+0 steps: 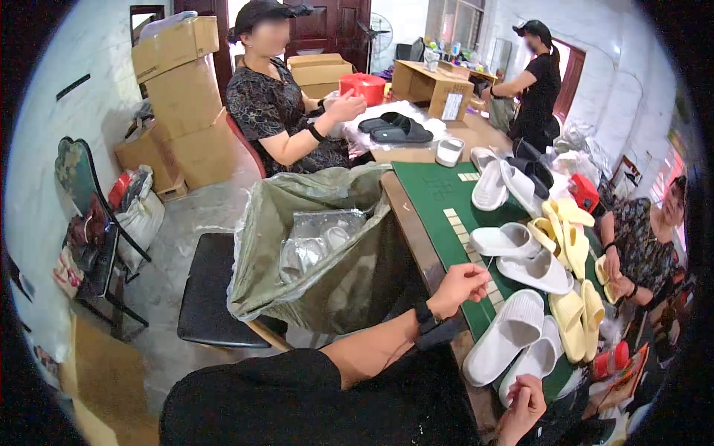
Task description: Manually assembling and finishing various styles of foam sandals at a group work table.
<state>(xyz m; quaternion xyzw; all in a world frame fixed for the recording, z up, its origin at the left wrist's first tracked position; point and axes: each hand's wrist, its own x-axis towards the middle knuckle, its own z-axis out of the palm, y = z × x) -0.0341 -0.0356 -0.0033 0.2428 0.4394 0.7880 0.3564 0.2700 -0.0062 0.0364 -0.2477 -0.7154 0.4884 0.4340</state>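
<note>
My left hand rests as a loose fist on the wooden edge of the green-topped table, beside a row of small pale tiles. A black watch sits on that wrist. My right hand is curled low at the table's near end, right against the heel of a white slipper; nothing shows inside its fingers. A second white slipper lies beside it. More white slippers and yellow slippers are spread over the green top.
A large olive plastic sack with clear bags inside stands left of the table, next to a black stool. A seated person handles dark slippers. Another person sits at right, a third stands behind. Cardboard boxes are stacked at left.
</note>
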